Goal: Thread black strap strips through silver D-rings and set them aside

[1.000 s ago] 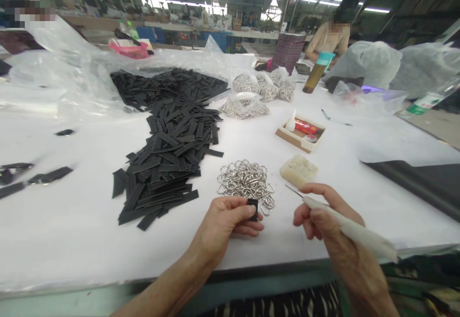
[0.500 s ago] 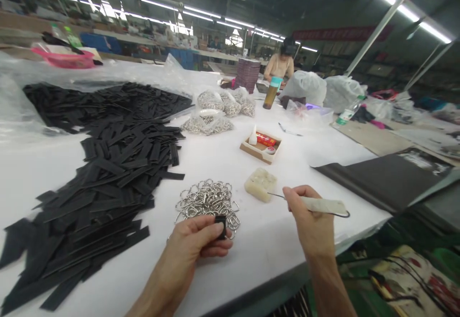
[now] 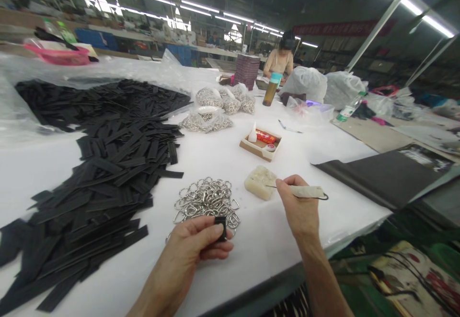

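Note:
My left hand pinches a small folded black strap piece between thumb and fingers, just in front of a pile of metal D-rings. Whether a ring sits inside the fold cannot be made out. In my right hand is an awl with a thin metal shaft and a pale wrapped handle. Its tip meets the right side of a yellowish, wax-like block; how deep it goes is unclear. Many loose black strap pieces lie heaped on the left.
Behind the block stands a small open box holding a red tube. Clear bags of metal rings, a bottle and a pen lie farther back. Black sheet material covers the right side. A person works across the table.
My right hand has moved left and slightly up, bringing the awl's shaft closer in against the wax-like block. My left hand keeps its pinch on the strap piece.

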Demonstrator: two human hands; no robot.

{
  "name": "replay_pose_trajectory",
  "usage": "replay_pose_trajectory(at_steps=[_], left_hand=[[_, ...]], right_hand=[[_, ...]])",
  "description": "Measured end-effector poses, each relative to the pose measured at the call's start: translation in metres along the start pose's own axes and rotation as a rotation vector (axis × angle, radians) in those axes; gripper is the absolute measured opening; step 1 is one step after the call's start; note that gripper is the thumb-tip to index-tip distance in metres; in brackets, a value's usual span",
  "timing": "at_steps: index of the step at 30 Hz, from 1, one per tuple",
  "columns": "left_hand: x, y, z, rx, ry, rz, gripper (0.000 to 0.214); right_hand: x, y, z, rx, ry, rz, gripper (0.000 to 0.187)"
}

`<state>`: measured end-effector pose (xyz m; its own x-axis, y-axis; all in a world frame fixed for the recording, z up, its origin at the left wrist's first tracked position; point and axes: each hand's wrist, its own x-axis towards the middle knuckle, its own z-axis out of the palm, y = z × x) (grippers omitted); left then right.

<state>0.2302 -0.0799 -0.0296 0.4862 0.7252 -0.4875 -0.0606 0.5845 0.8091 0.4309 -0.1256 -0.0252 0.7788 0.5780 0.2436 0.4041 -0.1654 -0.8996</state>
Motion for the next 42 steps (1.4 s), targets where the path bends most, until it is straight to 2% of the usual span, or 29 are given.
replay_pose_trajectory(at_steps=[5, 9, 14, 16, 19, 23, 28, 42], left_hand=[[0.0, -0.001, -0.001, 0.015, -0.028, 0.002, 0.015], [-0.001, 0.001, -0.001, 0.02, -0.057, 0.007, 0.017], [-0.004, 0.0, 0.002, 0.024, -0.067, 0.01, 0.016], [-0.006, -0.001, 0.004, 0.021, -0.072, 0.02, 0.014], [-0.009, -0.003, 0.007, 0.016, -0.071, 0.038, 0.012], [-0.011, -0.002, 0.009, 0.029, -0.073, 0.05, 0.013], [-0.013, -0.001, 0.007, 0.019, -0.078, 0.046, 0.013], [-0.011, -0.003, 0.005, 0.02, -0.133, 0.05, 0.01]], right_hand=[[0.0, 0.004, 0.003, -0.025, -0.018, 0.005, 0.025], [-0.003, 0.001, -0.003, -0.006, -0.008, -0.005, 0.027], [-0.012, -0.009, -0.016, 0.148, 0.006, 0.009, 0.028], [-0.019, -0.013, -0.019, 0.286, -0.071, 0.045, 0.027], [-0.031, -0.02, -0.019, 0.493, -0.275, 0.117, 0.027], [-0.044, -0.025, -0.009, 0.594, -0.456, 0.187, 0.026], [-0.049, -0.021, 0.001, 0.588, -0.505, 0.218, 0.026], [-0.046, -0.01, 0.01, 0.544, -0.606, 0.227, 0.029]])
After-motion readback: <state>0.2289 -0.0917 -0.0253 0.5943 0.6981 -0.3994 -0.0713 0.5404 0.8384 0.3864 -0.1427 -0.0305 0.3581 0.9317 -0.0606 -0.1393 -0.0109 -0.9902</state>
